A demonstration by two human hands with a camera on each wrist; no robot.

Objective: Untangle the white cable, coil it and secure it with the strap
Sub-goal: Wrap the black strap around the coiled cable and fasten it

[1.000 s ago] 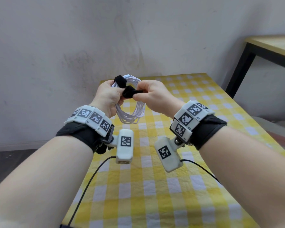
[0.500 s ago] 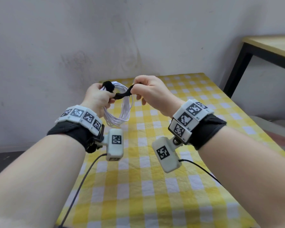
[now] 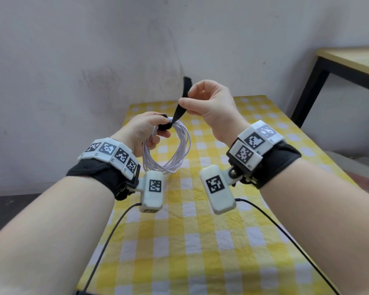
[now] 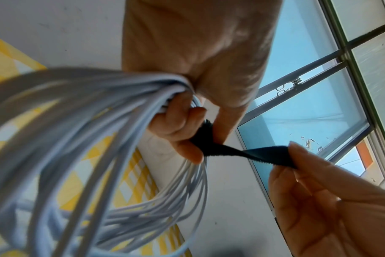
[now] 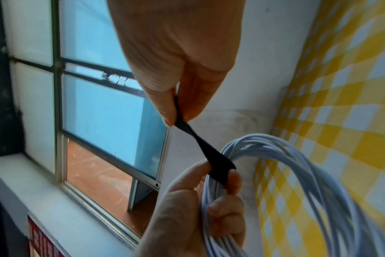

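Observation:
The white cable hangs as a coil of several loops above the checked table, held at its top by my left hand. In the left wrist view the coil fills the left side, and my left hand grips the bundle where the black strap wraps it. The strap runs up and right from the bundle, pulled taut. My right hand pinches the strap between thumb and forefinger, its free end sticking up above the fingers. The right wrist view shows the same pinch on the strap above the coil.
A yellow-and-white checked tablecloth covers the table beneath my hands. A grey wall stands behind it. A wooden table with black legs is at the far right. Black wrist-camera leads trail toward me. A window shows in both wrist views.
My right hand has pulled the strap's free end up and to the right, unrolling it from a short curl into a taut band. The left hand with the coil has dropped slightly.

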